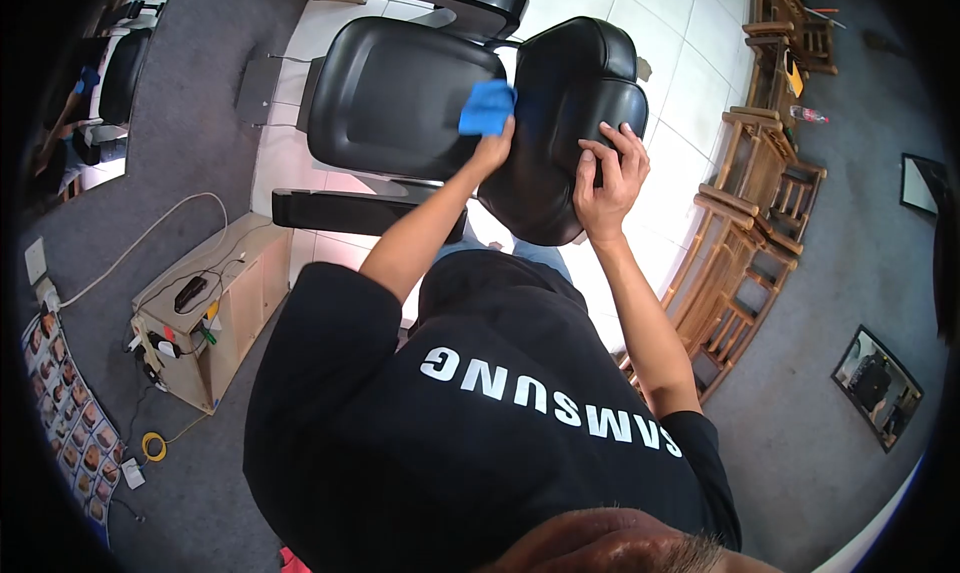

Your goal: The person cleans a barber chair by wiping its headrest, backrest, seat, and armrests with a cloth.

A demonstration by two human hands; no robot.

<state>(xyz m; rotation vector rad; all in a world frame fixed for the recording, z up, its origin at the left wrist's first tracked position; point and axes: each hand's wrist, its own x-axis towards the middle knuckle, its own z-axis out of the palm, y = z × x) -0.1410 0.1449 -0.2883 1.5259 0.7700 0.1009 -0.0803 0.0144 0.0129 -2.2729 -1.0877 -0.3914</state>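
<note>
A black padded barber chair (400,93) stands in front of me in the head view. Its backrest (545,158) is on the side toward my right, with a headrest pad (610,103) at its end. My left hand (492,149) is closed on a blue cloth (486,108), where the seat meets the backrest. Part of the cloth hangs over the seat edge. Resting on the headrest end of the chair, my right hand (610,183) has its fingers apart and slightly bent. It holds nothing separate.
Black armrests (345,213) flank the seat. To the left, a wooden cabinet (215,313) carries cables and a dark device. Bamboo chairs (740,263) line the right side, near a bottle (810,115). A framed mirror (878,388) hangs at far right; white tiles (690,93) cover the floor.
</note>
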